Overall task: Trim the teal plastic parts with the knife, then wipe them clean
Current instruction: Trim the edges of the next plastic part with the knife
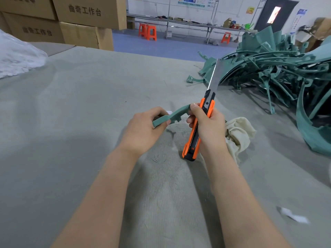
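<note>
Head view: both hands are above the grey table covering (71,122).
Left hand (143,129): thumb and fingers pinch the teal part (176,114) at its lower left end.
Teal part: spans between the two grips; long axis rises left to right, with the upper end at the right thumb.
Right hand (207,126): fingers curled round the knife (194,138) handle.
Knife: long axis steep; extended blade (214,76) points up and away from the grip.
Cloth (238,133): just right of the knife grip.

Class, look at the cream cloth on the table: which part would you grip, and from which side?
Probably pinch the raised folds of the cream cloth from above: it lies crumpled, and its left edge is hidden behind the right hand holding the knife.
</note>
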{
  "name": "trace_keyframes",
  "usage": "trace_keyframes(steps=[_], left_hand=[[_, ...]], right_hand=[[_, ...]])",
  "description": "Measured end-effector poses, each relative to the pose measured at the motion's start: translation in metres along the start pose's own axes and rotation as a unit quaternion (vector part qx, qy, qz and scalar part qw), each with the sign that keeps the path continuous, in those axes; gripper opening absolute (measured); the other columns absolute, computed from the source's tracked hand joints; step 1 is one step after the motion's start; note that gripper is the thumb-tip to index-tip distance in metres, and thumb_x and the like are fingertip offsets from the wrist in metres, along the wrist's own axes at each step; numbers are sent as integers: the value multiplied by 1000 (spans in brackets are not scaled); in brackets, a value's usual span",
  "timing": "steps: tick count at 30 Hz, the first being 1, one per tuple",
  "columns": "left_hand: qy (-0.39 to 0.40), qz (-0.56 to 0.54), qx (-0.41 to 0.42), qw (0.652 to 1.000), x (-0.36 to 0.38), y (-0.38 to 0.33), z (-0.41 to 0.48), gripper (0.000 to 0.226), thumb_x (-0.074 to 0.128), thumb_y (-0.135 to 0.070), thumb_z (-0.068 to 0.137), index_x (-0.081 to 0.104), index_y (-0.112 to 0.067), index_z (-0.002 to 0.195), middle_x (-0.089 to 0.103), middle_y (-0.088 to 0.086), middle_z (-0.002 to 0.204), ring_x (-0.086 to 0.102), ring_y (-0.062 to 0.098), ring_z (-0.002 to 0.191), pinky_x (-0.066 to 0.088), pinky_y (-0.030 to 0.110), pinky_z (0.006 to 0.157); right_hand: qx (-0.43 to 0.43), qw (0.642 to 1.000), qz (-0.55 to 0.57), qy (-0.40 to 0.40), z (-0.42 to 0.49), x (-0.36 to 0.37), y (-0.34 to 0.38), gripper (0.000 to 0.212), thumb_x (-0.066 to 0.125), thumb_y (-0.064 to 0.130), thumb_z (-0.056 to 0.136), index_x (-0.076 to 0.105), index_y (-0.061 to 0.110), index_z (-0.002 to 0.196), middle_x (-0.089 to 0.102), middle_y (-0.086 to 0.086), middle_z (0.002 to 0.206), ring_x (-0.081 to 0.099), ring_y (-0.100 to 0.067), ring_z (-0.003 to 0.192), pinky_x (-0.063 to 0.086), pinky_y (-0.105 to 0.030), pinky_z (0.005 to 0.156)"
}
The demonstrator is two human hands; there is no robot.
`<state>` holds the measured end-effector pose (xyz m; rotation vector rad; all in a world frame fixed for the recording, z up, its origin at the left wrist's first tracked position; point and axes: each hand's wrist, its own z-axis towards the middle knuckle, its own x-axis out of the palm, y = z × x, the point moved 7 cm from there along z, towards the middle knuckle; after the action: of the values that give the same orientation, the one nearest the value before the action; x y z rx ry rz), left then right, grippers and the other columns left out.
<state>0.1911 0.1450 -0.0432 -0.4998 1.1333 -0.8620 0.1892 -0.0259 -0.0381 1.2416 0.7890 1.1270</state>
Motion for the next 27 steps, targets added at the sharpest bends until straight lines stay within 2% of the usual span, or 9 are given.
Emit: trace_keyframes(steps=[2, 4, 8, 11, 15, 19, 21, 24, 27], left_hand=[[-4, -4, -6, 1000, 0, 1, 0, 5, 61, -30, 92, 65, -29, 89, 56, -13, 61, 48, 9, 60, 38, 27, 58], [-5, -7, -12, 1000, 0, 1, 1, 5, 61, -31, 92, 65, -29, 89, 55, -9, 63, 49, 14, 63, 40, 32, 60], [-1, -9, -19, 1000, 0, 0, 0, 6, 60, -32, 92, 64, -29, 89, 57, -7, 68, 50, 15, 66, 41, 32, 62], [-4, -14, -19, 1000, 0, -1, 0, 5, 60, -31, 92, 64, -30, 89, 58, -6, 70, 50, 14, 67, 41, 31, 63], [-22, -15, -17, 999, -2, 0, 0, 8, 60, -31, 92, 63, -31, 85, 53, -10, 61, 47, 9, 60, 38, 29, 60], [-58, -12, -16, 998, -8, 2, 0, 8, 59, -31, 93, 64, -30, 86, 54, -6, 62, 50, 17, 64, 41, 34, 63], [-82, -10, -19, 996, -12, 2, 0, 15, 60, -32, 92, 59, -37, 78, 55, -11, 60, 49, 10, 60, 40, 32, 60], [-104, -13, -23, 994, -16, 3, 0, 18, 60, -30, 92, 56, -40, 78, 55, -25, 60, 49, 4, 59, 35, 20, 53], [-104, -14, -22, 994, -13, 5, 0, 9, 61, -29, 92, 64, -32, 84, 55, -14, 59, 51, 7, 61, 35, 20, 54]], right_hand=[[7, 1000, 20, 19, -1, 3, -1, 16, 60, 12, 93, 64, 15, 79, 63, 7, 57, 57, -6, 51, 46, -19, 52], [8, 999, 40, 36, -2, 6, 0, 16, 61, 12, 93, 64, 16, 78, 63, 6, 57, 57, -8, 52, 46, -20, 53], [63, 993, 93, -20, 1, -7, -7, 9, 63, 14, 91, 63, 12, 83, 64, 5, 59, 57, -7, 50, 47, -19, 50], [125, 986, 95, -59, 2, -18, -22, 13, 64, 18, 92, 60, 11, 82, 59, 1, 61, 54, -9, 47, 45, -22, 48], [140, 986, 72, -43, 4, -17, -26, 17, 66, 18, 91, 57, 13, 77, 57, 5, 52, 54, -9, 43, 46, -21, 46], [131, 991, 28, -27, 5, -15, -25, 9, 61, 10, 89, 60, 13, 81, 67, 0, 69, 55, -7, 44, 46, -20, 47], [126, 992, 13, -19, 5, -14, -25, 7, 61, 7, 87, 60, 14, 87, 69, -4, 82, 55, -7, 44, 46, -20, 46], [118, 993, 3, -15, 6, -14, -26, 5, 63, 14, 89, 59, 16, 92, 68, -4, 90, 55, -7, 45, 47, -22, 48], [124, 992, 19, -31, 7, -15, -27, 11, 57, 27, 95, 55, 17, 91, 64, -1, 76, 54, -9, 44, 46, -24, 48]])
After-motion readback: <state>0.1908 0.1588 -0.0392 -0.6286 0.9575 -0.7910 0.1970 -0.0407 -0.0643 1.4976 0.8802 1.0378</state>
